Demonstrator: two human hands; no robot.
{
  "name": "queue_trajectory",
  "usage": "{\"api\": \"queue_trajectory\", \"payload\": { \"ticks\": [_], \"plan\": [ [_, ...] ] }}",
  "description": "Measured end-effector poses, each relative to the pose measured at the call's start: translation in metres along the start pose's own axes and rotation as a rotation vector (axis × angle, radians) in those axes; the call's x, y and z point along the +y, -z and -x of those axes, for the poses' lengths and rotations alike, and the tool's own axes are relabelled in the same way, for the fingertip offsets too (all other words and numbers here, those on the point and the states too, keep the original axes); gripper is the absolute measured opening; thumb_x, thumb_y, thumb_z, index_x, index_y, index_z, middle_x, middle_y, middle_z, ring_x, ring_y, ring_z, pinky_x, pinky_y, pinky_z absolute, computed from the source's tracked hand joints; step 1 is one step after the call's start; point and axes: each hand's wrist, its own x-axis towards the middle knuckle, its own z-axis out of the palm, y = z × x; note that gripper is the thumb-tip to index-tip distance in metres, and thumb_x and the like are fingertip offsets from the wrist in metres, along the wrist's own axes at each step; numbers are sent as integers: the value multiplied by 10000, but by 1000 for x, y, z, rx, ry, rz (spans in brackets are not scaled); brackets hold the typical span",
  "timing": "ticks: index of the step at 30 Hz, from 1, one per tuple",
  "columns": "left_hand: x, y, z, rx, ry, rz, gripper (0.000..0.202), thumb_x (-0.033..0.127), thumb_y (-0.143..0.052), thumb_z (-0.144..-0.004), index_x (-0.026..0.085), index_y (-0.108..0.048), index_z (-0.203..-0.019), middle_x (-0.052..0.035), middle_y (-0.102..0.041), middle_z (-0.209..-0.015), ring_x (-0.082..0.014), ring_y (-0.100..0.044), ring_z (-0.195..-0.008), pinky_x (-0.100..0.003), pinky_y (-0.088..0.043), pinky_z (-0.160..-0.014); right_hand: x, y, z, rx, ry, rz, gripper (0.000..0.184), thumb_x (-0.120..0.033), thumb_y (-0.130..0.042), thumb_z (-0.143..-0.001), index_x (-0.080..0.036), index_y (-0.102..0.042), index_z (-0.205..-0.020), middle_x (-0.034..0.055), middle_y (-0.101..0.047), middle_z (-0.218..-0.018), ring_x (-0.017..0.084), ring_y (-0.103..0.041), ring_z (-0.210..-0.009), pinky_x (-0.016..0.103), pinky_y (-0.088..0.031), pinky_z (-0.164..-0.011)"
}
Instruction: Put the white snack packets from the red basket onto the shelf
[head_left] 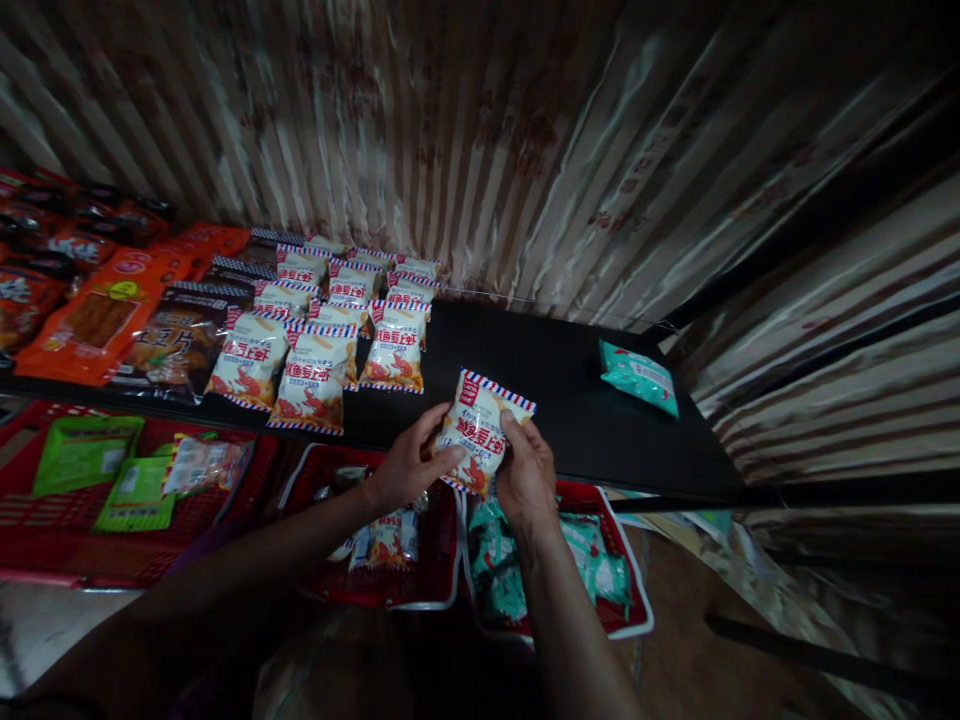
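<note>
Over the shelf (570, 400) — both hands (409, 465) grip a snack packet (480, 425).

Snack pkt (480, 428): small sealed pillow bag, cream-white, w/ red Chinese lettering across the middle and a red-orange shrimp pic below it. Red-white-blue diagonal stripes run along the top & bottom seams, and there's a small red logo in the upper left corner. It looks puffed & unopened, no tears visible. Front face is toward the camera, rotated so the top edge slants down to the right. Relative to the black shelf (570, 390), it sits over the front edge, approx mid-width: upper half over the shelf top, lower half past the edge. Can't tell if it touches the shelf. Left hand (409, 465) pinches its left side and right hand (525, 475) grips its right side, thumbs on front.
</note>
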Motion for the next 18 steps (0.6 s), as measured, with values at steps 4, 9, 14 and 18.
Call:
{"api": "queue_trajectory", "payload": {
  "ticks": [4, 9, 14, 18],
  "plan": [
    [0, 5, -4, 18, -1, -24, 532, 368, -616, -793, 145, -454, -1248, -133, -603, -1211, -243, -600, -1069, -384, -482, -925, 0, -5, 1, -44, -11, 15, 278, -356, -769, -633, -181, -650, -814, 1, -724, -732, 176, -671, -657, 301, -527, -640],
    [-1, 6, -9, 63, 66, 13, 516, 374, -654, -763, 153, -485, -1197, -102, -658, -1101, -224, -640, -959, -343, -523, -818, 3, -13, 2, -59, -17, 33, 294, -367, -763, -634, -181, -656, -837, 4, -721, -721, 175, -669, -647, 291, -524, -609],
    [4, 10, -5, 106, 102, -79, 358, 390, -650, -759, 172, -590, -1035, -43, -698, -873, -208, -650, -818, -306, -529, -723, 4, -16, 1, -20, -21, 56, 300, -408, -763, -626, -174, -660, -784, -1, -709, -663, 164, -649, -576, 289, -516, -577],
    [9, 14, -1, 53, 63, -113, 339, 424, -569, -819, 166, -595, -1036, -49, -693, -913, -199, -642, -820, -296, -516, -731, 7, -17, 1, 12, -25, 69, 299, -424, -763, -626, -183, -667, -775, -11, -707, -653, 164, -645, -564, 293, -515, -580]
  ]
}}
